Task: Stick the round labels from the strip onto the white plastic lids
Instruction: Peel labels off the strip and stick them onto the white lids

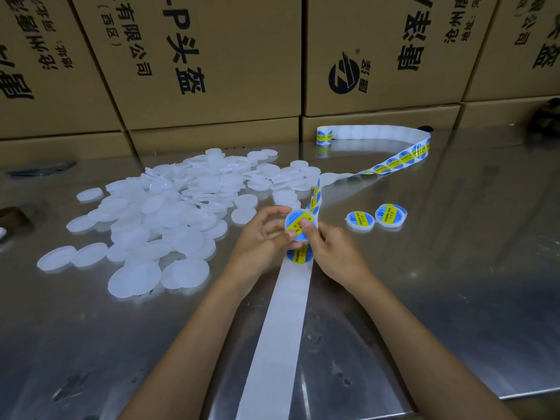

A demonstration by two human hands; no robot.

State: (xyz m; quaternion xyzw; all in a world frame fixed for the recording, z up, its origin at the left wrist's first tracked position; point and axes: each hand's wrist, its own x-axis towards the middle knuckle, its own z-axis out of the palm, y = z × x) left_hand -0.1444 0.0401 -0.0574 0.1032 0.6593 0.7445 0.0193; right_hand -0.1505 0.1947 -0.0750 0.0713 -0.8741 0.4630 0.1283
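Head view looks down on a shiny, scuffed metal worktop (454, 283) where two bare hands meet over a paper strip. Left hand (263, 234) and right hand (328, 253) hold one round white plastic lid (300, 227) between them, tilted up off the surface. A glossy round label (298, 225), blue with a yellow band and dark print, covers its face. Left fingers (272, 212) curl round the lid's left edge, clamped on it; the right thumb presses on the label's lower right edge, with the other right fingers curled behind the lid.

Directly beneath the fingers lies the strip (281, 328), a smooth white backing band running toward the viewer with its labels gone; one blue-and-yellow label still sits on it just under the hands. Beyond the fingers the strip rises, twists and snakes away to the right, carrying more labels, and ends in a small roll (324, 135) near the cardboard boxes (212, 71) that wall the far edge.

Left of the fingers spreads a loose heap of translucent white lids (169, 213), flat discs overlapping one another. Right of the fingers, a few labelled lids (375, 218) lie close together.
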